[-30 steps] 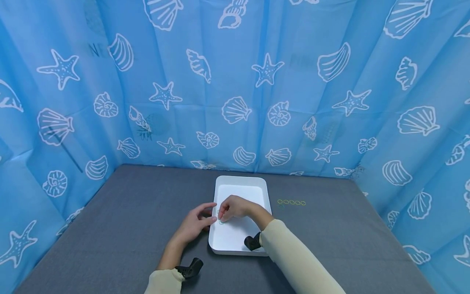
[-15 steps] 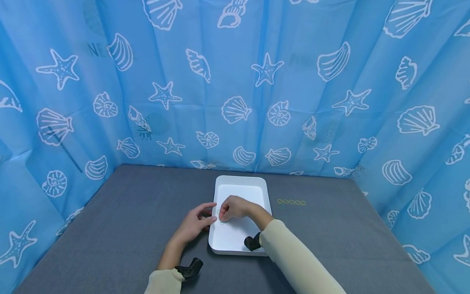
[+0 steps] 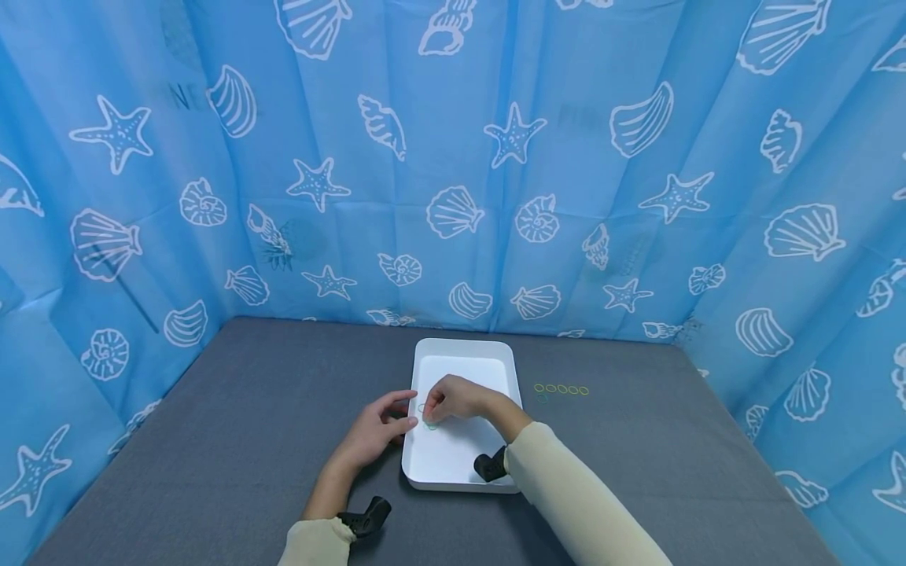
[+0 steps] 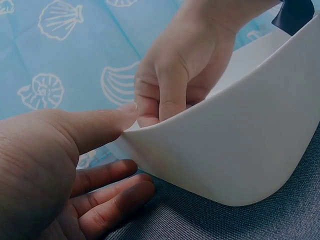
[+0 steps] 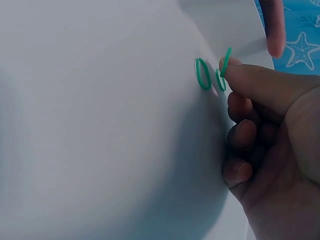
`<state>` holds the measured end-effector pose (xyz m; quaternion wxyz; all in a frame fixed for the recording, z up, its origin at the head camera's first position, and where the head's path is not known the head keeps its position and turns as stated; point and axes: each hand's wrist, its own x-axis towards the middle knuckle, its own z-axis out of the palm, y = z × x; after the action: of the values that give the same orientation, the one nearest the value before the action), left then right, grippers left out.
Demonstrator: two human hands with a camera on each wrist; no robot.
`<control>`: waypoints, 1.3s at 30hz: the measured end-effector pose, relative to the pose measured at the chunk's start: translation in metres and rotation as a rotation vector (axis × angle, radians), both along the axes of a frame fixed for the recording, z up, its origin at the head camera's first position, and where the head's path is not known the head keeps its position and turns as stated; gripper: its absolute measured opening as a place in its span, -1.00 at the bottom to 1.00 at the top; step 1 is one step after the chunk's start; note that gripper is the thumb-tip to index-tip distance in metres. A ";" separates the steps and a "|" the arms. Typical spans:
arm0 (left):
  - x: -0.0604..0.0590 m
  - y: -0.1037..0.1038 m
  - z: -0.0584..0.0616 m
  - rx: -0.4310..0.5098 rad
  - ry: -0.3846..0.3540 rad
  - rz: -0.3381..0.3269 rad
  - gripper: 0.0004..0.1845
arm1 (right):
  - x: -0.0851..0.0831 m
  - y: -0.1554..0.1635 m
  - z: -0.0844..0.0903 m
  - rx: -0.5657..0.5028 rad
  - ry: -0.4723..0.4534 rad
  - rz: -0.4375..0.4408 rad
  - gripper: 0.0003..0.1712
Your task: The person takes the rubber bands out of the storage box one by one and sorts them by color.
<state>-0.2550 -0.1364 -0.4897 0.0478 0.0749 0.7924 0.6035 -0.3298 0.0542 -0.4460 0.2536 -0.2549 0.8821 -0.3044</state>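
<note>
grey table (image 3: 233, 440), white tray (image 3: 488, 354), right hand (image 3: 453, 398) pinching green ring (image 5: 226, 62)

A white tray (image 3: 463, 358) sits on a dark grey cloth-covered table (image 3: 248, 409). Small green rings (image 5: 203, 74) lie inside it; yellow-green rings (image 3: 562, 389) line up to its right. Far behind hangs a blue curtain (image 3: 453, 157) printed with white shells and starfish. The sleeves (image 3: 573, 503) are cream.
</note>
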 end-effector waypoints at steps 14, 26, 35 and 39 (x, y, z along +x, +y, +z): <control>0.001 0.001 0.001 -0.003 0.005 0.000 -0.52 | 0.004 0.015 0.014 -0.067 0.042 -0.025 -0.89; 0.001 0.004 0.000 -0.020 -0.002 0.032 -0.51 | 0.005 0.040 0.026 -0.102 0.101 -0.102 -0.88; 0.005 0.004 0.004 -0.034 0.015 0.033 -0.51 | 0.005 0.070 0.037 -0.165 0.132 -0.120 -0.87; 0.002 0.001 -0.003 -0.026 0.011 0.020 -0.50 | 0.006 0.084 0.039 -0.172 0.158 -0.139 -0.86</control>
<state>-0.2533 -0.1351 -0.4924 0.0386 0.0697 0.8012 0.5930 -0.3238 0.1382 -0.4075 0.1388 -0.2373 0.8855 -0.3747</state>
